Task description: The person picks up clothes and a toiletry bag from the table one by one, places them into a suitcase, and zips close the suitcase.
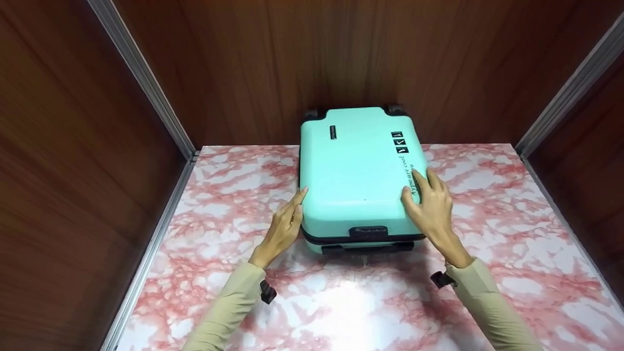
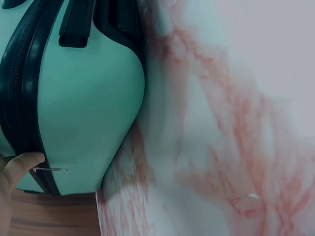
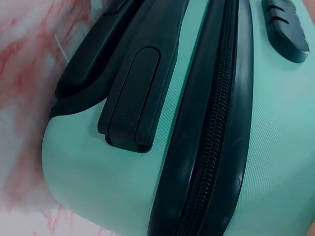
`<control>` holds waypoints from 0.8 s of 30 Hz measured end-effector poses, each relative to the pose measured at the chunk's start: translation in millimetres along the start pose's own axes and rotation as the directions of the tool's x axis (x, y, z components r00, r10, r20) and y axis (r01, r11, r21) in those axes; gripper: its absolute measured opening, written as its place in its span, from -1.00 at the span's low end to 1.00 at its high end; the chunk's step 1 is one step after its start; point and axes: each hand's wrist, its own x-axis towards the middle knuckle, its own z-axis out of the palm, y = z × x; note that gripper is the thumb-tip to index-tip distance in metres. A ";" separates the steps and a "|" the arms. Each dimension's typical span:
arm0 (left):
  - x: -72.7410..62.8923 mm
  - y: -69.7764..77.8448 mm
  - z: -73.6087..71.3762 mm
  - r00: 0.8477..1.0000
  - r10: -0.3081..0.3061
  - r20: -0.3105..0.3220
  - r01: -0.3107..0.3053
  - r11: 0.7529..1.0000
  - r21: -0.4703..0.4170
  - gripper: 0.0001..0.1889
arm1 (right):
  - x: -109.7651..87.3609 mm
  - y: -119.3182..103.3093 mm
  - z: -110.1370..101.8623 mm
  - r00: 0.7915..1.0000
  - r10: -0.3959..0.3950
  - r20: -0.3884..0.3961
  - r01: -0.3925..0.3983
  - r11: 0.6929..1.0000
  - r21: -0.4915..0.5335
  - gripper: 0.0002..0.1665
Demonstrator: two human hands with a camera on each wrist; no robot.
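Note:
A mint-green hard-shell suitcase [image 1: 358,165] lies flat with its wheels toward the back wall. My left hand [image 1: 284,225] rests along its left side, fingers fairly straight at the upper edge. In the left wrist view, a digit of that hand touches the black zipper band [image 2: 30,98] beside a thin metal zipper pull [image 2: 53,169]. My right hand [image 1: 433,207] lies on the case's right front edge, fingers spread over the printed lettering. The right wrist view shows the case's black carry handle [image 3: 135,93] and zipper [image 3: 211,128]; almost nothing of the right hand shows there.
The case sits on a red-and-white marbled surface [image 1: 234,195]. Dark wood panels stand behind it [image 1: 219,63] and on both sides, with metal strips along the corners. A black combination lock [image 1: 369,231] is set in the case's front side.

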 end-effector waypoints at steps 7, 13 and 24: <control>-5.9 8.3 -3.6 0.995 -0.087 0.039 0.086 0.996 0.020 -0.50 | 0.5 5.6 -2.3 1.000 0.013 0.029 -0.014 1.000 0.021 -0.45; 5.7 4.6 -9.4 0.985 -0.164 0.050 0.165 0.986 -0.020 -0.50 | -3.5 4.3 -4.4 0.998 0.052 0.029 -0.053 0.998 0.044 -0.44; 24.8 -0.5 -7.4 0.984 -0.173 0.032 0.173 0.985 0.007 -0.48 | -8.8 7.8 -0.3 0.996 0.085 -0.028 -0.083 0.994 0.073 -0.38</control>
